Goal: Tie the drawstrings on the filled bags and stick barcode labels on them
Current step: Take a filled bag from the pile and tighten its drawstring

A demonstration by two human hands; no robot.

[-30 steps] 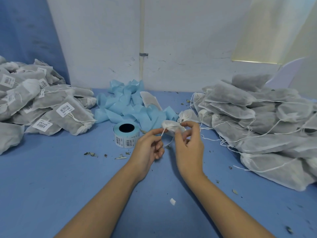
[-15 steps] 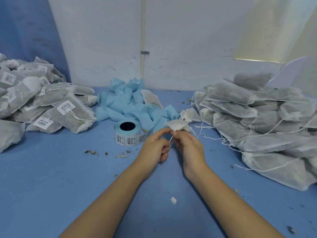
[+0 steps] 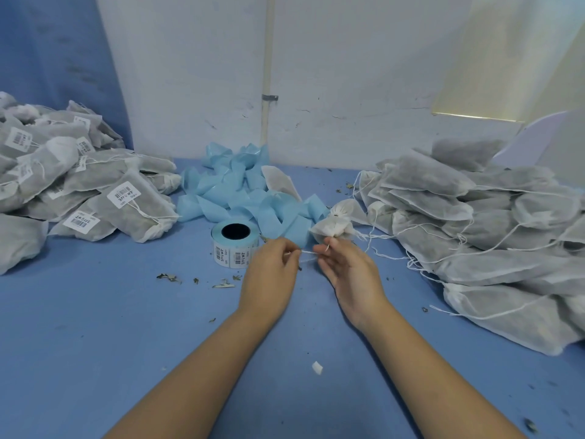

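Observation:
A small white drawstring bag (image 3: 332, 228) with a gathered neck sits at the centre of the blue table, just beyond my fingers. My left hand (image 3: 269, 277) pinches one end of its white drawstring (image 3: 307, 252). My right hand (image 3: 351, 274) pinches the string close to the bag's neck, and the string runs taut between both hands. A roll of barcode labels (image 3: 232, 245) stands to the left of my left hand. Unlabelled filled bags (image 3: 474, 229) are piled on the right. Labelled bags (image 3: 95, 201) are piled on the left.
A heap of light blue label backing strips (image 3: 247, 194) lies behind the roll against the white wall. Dry leaf crumbs (image 3: 196, 278) and a small white scrap (image 3: 317, 367) are scattered on the blue table (image 3: 95, 343).
My hands have drawn apart and moved slightly nearer me, pulling the drawstring out taut between them. The bag's neck now sits beyond my right fingers.

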